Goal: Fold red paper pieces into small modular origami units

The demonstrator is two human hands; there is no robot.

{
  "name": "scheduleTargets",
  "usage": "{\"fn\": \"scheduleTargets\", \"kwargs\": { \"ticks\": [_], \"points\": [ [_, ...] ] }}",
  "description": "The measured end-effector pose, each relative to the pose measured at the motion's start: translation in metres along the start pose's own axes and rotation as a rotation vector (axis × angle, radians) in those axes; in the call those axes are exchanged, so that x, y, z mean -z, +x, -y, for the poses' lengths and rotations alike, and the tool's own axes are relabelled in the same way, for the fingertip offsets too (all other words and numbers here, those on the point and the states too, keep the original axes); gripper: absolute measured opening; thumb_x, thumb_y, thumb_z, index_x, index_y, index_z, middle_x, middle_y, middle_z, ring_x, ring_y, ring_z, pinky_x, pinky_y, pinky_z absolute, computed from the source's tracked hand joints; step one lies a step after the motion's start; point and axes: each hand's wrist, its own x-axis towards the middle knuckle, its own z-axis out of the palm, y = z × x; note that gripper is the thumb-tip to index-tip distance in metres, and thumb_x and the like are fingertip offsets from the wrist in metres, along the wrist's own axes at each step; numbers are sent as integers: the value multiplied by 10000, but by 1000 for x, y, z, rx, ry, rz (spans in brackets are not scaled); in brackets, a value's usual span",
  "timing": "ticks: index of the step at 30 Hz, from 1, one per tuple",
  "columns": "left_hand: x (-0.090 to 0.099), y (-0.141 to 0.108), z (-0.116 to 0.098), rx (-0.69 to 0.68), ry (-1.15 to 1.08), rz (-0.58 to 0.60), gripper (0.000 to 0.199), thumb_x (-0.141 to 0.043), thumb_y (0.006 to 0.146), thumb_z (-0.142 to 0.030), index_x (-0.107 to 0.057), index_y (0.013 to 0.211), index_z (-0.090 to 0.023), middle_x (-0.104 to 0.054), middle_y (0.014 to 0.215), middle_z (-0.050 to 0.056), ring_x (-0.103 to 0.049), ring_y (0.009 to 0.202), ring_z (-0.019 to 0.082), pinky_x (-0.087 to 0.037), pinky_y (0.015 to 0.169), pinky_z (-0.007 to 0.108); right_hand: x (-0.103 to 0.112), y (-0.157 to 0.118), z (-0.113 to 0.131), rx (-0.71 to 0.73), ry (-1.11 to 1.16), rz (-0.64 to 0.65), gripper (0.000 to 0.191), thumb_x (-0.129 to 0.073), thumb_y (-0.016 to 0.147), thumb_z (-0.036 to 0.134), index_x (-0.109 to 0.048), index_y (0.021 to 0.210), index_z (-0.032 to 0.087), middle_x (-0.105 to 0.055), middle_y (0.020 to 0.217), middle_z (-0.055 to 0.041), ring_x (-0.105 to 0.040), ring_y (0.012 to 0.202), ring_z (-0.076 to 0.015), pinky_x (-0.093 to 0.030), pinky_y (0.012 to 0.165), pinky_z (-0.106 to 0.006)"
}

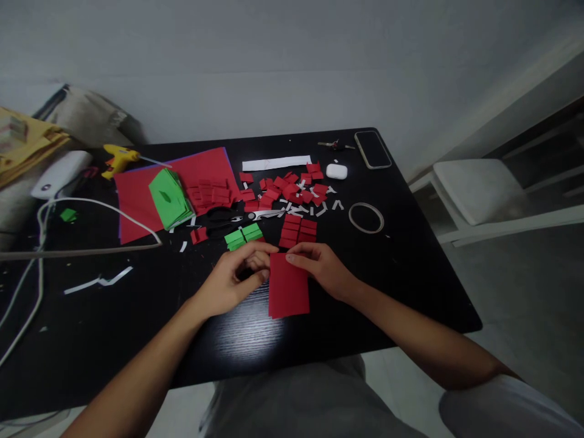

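Note:
A red paper rectangle [289, 289], apparently more than one sheet by its doubled lower edge, lies in front of me. My right hand [319, 267] pinches its upper right part, thumb on top and fingers at the far edge. At the upper left corner is my left hand [244, 274], index fingertip touching the paper, other fingers loosely curled and thumb apart by the left edge. Just beyond the hands sit folded red paper pieces [298, 231] and folded green pieces [244, 236]. Black-handled scissors [223, 220] lie behind them.
Small red pieces [292, 188] and white scraps spread behind. Large red sheets [182, 167] carry a green paper stack [171, 198]. A yellow glue gun [119, 159], white cable [41, 243], wire ring [366, 218], earbud case [336, 171] and phone [373, 149] lie around.

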Motion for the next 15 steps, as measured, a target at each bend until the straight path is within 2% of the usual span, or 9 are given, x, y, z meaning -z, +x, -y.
{"fn": "scheduleTargets", "kwargs": {
  "ticks": [9,15],
  "points": [
    [-3,1,1,-37,54,-12,288,-642,951,-205,-646,1239,-202,-691,899,24,-635,781,144,-514,735,270,1,-1,-2,-3,-28,15,244,-824,780,418,-776,859,192,-711,835,7,-584,735,-127,-410,707,-274],
    [-5,1,3,-41,132,-75,227,-661,956,-252,-676,1175,-194,-688,862,11,-613,741,122,-504,711,241,0,-2,-1,12,-68,32,271,-814,796,446,-781,883,192,-708,843,3,-579,756,-138,-405,704,-273]
  ]
}}
